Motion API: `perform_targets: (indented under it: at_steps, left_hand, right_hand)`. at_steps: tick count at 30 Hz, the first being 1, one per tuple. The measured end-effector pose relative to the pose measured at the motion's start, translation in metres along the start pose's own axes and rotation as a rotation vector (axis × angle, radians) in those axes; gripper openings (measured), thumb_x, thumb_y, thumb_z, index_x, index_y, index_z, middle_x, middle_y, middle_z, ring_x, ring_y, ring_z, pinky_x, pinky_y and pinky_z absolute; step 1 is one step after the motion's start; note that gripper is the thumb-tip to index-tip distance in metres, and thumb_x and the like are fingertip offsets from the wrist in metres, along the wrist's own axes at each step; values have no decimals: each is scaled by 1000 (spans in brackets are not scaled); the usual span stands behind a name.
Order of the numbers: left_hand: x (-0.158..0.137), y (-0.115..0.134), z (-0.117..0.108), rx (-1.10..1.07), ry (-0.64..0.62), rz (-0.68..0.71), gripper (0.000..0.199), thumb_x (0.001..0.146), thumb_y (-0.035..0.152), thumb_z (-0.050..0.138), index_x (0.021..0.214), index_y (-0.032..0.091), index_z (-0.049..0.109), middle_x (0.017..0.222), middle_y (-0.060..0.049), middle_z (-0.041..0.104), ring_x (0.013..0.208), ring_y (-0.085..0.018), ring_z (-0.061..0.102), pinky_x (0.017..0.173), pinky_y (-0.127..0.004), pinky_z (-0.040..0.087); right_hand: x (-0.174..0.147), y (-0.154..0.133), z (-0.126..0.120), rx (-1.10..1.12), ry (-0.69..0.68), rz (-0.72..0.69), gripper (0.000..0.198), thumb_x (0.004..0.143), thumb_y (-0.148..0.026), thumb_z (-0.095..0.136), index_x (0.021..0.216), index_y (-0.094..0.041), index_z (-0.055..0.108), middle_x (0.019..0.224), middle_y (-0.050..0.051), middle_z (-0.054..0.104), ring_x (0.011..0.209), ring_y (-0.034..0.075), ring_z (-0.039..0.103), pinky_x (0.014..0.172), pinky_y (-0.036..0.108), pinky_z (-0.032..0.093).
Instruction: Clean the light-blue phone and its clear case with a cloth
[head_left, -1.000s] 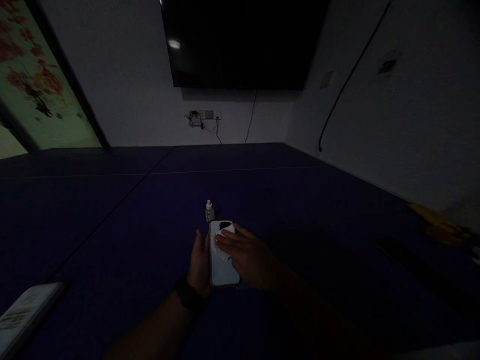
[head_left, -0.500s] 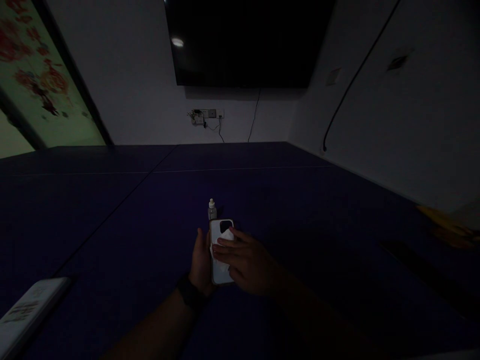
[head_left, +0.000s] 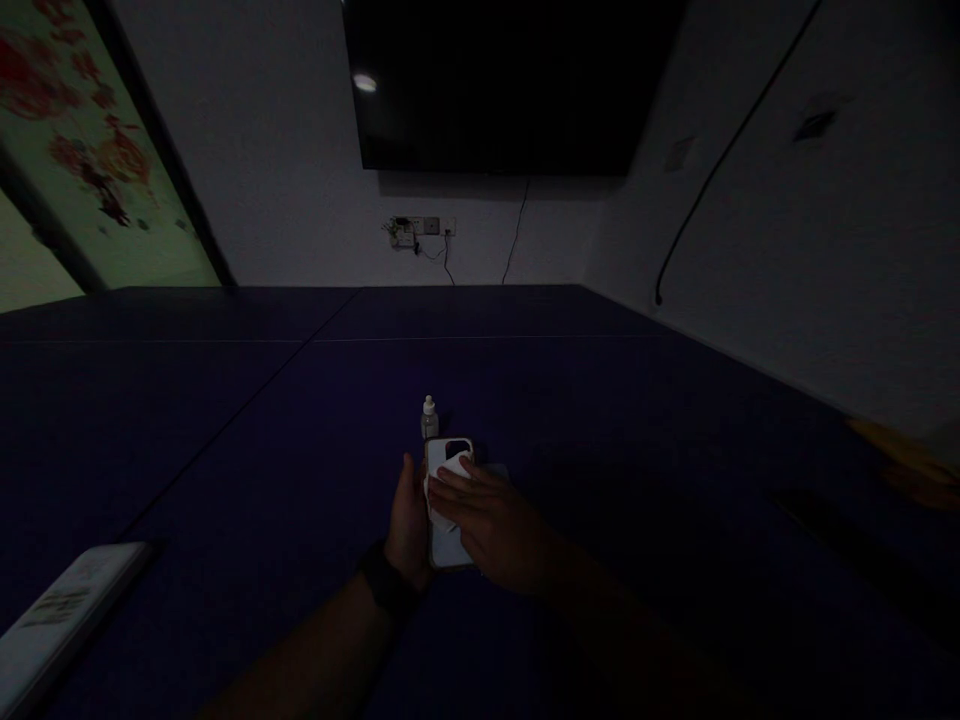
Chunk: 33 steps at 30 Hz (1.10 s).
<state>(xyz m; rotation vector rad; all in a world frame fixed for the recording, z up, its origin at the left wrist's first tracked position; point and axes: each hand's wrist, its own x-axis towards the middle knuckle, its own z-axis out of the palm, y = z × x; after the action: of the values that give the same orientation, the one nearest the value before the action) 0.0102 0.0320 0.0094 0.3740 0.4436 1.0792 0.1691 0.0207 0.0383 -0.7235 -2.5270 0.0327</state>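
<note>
A light-coloured phone case (head_left: pixel 448 552) with a camera cutout at its top is held upright in my left hand (head_left: pixel 407 525), thumb along its left edge. I cannot tell whether a phone is inside it. My right hand (head_left: pixel 499 522) presses a white tissue (head_left: pixel 448 476) against the back of the case, fingers laid over the tissue. Just beyond the case stands a small clear bottle (head_left: pixel 429 420) with a white cap, its lower part hidden by the case. A dark watch sits on my left wrist.
The dark blue table (head_left: pixel 262 430) stretches to the wall. A white box (head_left: pixel 71 610) lies at the left, a dark flat object (head_left: pixel 825 525) and something yellow (head_left: pixel 904 455) at the right. A large screen (head_left: pixel 502 90) hangs above wall sockets (head_left: pixel 420 228).
My right hand and the tissue have shifted slightly on the case. A pale edge now shows behind my right hand. The whole view has moved a little to the left.
</note>
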Motion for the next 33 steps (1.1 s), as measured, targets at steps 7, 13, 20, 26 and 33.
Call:
perform_targets:
  at_steps: [7,13,20,26,33]
  left_hand:
    - [-4,3,10,3,6,70,62,99,68,47,133,19,64,106,-12,77,88,-27,74,86,-42,55]
    - [-4,2,14,-45,5,65,62,99,69,43,121,17,69,99,-11,76,86,-27,73,87,-43,56]
    - [4,0,12,-121,81,48,56,105,57,38,116,14,72,103,-12,78,104,-26,74,104,-39,51]
    - [6,-1,6,-155,34,56,60,103,60,43,123,11,71,107,-13,78,99,-24,74,102,-36,51]
    - [8,-3,2,-145,39,29,59,104,57,42,125,10,70,109,-15,78,109,-29,73,102,-39,51]
  right_hand:
    - [-19,25,-15,353,503,556,37,94,-22,50,118,-20,79,111,9,82,109,29,77,101,48,60]
    - [-22,42,-18,264,668,721,50,102,-30,37,139,-16,66,130,11,75,122,30,71,104,50,58]
    - [-1,6,25,-45,110,178,68,87,2,42,151,-16,55,154,14,58,146,25,52,122,52,44]
    - [-8,17,12,-15,52,25,65,81,2,48,140,-18,66,142,12,68,138,24,61,123,53,42]
    - [-2,17,18,-124,79,24,69,79,3,46,146,-11,59,150,16,61,144,26,54,126,54,38]
